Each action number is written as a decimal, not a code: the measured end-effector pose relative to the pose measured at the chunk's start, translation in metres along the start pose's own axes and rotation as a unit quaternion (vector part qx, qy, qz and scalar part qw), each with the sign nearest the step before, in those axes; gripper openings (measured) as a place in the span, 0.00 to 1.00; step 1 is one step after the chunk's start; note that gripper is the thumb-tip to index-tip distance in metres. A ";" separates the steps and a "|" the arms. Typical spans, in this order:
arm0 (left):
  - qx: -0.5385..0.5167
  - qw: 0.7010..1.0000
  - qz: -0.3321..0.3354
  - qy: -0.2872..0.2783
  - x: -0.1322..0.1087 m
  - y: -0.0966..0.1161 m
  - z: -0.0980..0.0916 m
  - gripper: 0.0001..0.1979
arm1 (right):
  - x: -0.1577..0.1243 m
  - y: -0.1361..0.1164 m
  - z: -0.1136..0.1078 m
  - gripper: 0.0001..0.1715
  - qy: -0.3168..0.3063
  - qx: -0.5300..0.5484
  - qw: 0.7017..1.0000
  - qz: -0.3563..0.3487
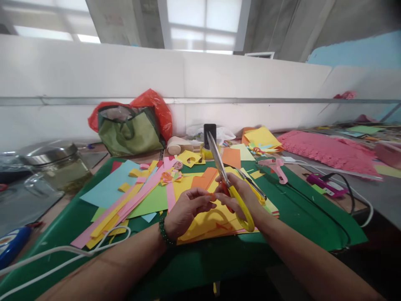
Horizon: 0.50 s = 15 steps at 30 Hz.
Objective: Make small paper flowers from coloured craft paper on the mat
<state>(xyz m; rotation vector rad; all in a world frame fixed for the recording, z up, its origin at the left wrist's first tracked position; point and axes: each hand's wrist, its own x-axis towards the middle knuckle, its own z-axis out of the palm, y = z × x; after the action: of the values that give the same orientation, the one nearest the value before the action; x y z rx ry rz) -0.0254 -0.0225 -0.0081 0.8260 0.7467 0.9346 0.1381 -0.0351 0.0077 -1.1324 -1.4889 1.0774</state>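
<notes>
My left hand (187, 210), with a dark green bead bracelet (166, 231) at the wrist, is closed in a pinch on a small orange paper piece (212, 196). Fingertips of my right hand (242, 194) meet the same piece. That hand also keeps hold of a pair of scissors (219, 161) with yellow and red-orange handles, blades pointing up and away. Whether the blades are parted is hard to see. Beneath both hands lie yellow paper sheets (200, 230), with orange sheets (204, 180) just beyond.
Pink and yellow paper strips (125, 209) lie left on the green mat (313, 221). A pink glue gun (277, 168) with a black cord rests at right. Behind stand a phone (209, 129) and a green bag (131, 133). A glass jar (65, 167) and white cables (72, 249) are left.
</notes>
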 end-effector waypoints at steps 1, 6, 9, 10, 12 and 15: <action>-0.005 1.000 -0.003 -0.006 0.000 0.001 0.000 0.19 | 0.001 0.000 0.001 0.25 0.003 0.005 1.000 0.001; -0.018 0.999 0.004 -0.036 -0.001 0.002 -0.004 0.18 | 0.000 -0.007 -0.001 0.19 0.028 0.018 0.999 -0.007; -0.008 0.999 0.004 -0.036 0.000 0.002 -0.005 0.18 | 0.000 -0.007 -0.001 0.19 0.024 0.020 0.999 -0.010; -0.002 0.999 0.003 -0.035 0.000 0.002 -0.005 0.18 | 0.000 -0.006 -0.001 0.19 0.018 0.021 1.000 -0.011; 0.007 0.999 0.005 -0.032 0.001 0.002 -0.004 0.19 | 0.000 -0.004 0.000 0.18 0.011 0.024 1.000 -0.016; 0.020 1.000 0.004 -0.017 0.002 0.002 -0.004 0.20 | 0.001 -0.001 0.000 0.18 0.009 0.021 0.999 -0.025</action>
<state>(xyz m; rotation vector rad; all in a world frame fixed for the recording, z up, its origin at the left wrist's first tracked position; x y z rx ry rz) -0.0284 -0.0194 -0.0088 0.8785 0.7340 0.9136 0.1383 -0.0343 0.0084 -1.0668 -1.4664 1.0565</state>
